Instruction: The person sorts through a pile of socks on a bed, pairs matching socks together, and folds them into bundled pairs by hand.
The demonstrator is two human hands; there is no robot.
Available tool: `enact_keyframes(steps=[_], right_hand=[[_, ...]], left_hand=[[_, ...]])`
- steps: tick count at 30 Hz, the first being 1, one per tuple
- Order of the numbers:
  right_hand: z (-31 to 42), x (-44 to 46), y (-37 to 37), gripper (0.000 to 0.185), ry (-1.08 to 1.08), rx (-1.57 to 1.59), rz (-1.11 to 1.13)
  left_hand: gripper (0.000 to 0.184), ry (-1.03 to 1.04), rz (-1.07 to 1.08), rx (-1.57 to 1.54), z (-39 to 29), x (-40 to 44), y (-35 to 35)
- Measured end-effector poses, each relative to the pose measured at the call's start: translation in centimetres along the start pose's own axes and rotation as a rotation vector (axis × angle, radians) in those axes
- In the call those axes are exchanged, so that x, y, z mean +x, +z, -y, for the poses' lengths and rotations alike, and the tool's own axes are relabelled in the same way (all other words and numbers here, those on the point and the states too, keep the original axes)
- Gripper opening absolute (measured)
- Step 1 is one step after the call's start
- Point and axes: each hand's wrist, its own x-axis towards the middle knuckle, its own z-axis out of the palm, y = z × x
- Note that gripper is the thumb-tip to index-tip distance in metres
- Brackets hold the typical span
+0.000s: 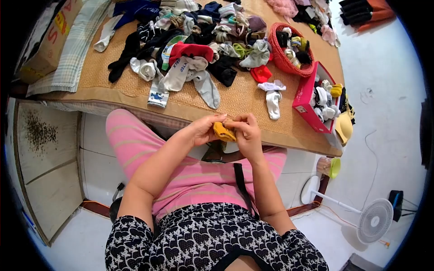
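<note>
Between my two hands, just off the table's front edge, is a bunched mustard-yellow sock (223,132). My left hand (204,129) grips its left side with the fingers curled. On the other side, my right hand (246,134) pinches the sock's upper edge between thumb and fingers. A pair of white socks (273,101) lies on the woven mat (244,97) beyond my right hand. Farther left, a grey sock (207,88) hangs out from a large mixed pile of socks (181,49).
A red woven basket (276,52) and a pink box (304,97) hold folded socks at the right. A yellow bra cup (344,126) sits by the table corner. A white fan (374,221) stands on the floor at right. A cardboard box (49,40) is far left.
</note>
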Motion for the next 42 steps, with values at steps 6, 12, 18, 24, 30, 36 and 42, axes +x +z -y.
enact_keyframes(steps=[6, 12, 18, 24, 30, 36, 42], right_hand=[[-0.3, -1.1, 0.5, 0.028, 0.515, 0.508, -0.208], [-0.3, -2.0, 1.7, 0.023, 0.741, 0.72, -0.081], [0.7, -0.8, 1.7, 0.022, 0.719, 0.716, -0.189], [0.2, -0.6, 1.5, 0.02, 0.75, 0.849, -0.282], [-0.6, -1.0, 2.1, 0.007, 0.69, 0.782, -0.268], [-1.1, -1.6, 2.8, 0.012, 0.539, 0.349, -0.246], [-0.2, -1.5, 3.0, 0.011, 0.382, 0.093, -0.228]], left_hand=[[0.023, 0.23, 0.094, -0.226, -0.7, 0.1, 0.7], [0.016, 0.414, -0.017, 0.025, 0.1, 0.3, 0.5], [0.009, 0.78, -0.21, 0.668, 1.3, 1.0, 0.7], [0.008, 0.877, -0.241, 0.93, 1.1, 0.5, 1.4], [0.006, 0.87, -0.292, 0.789, 1.2, 0.3, 2.0], [0.019, 0.774, -0.213, 0.748, 1.3, 0.0, 2.4], [0.023, 0.742, -0.234, 0.853, 2.3, 1.1, 1.2]])
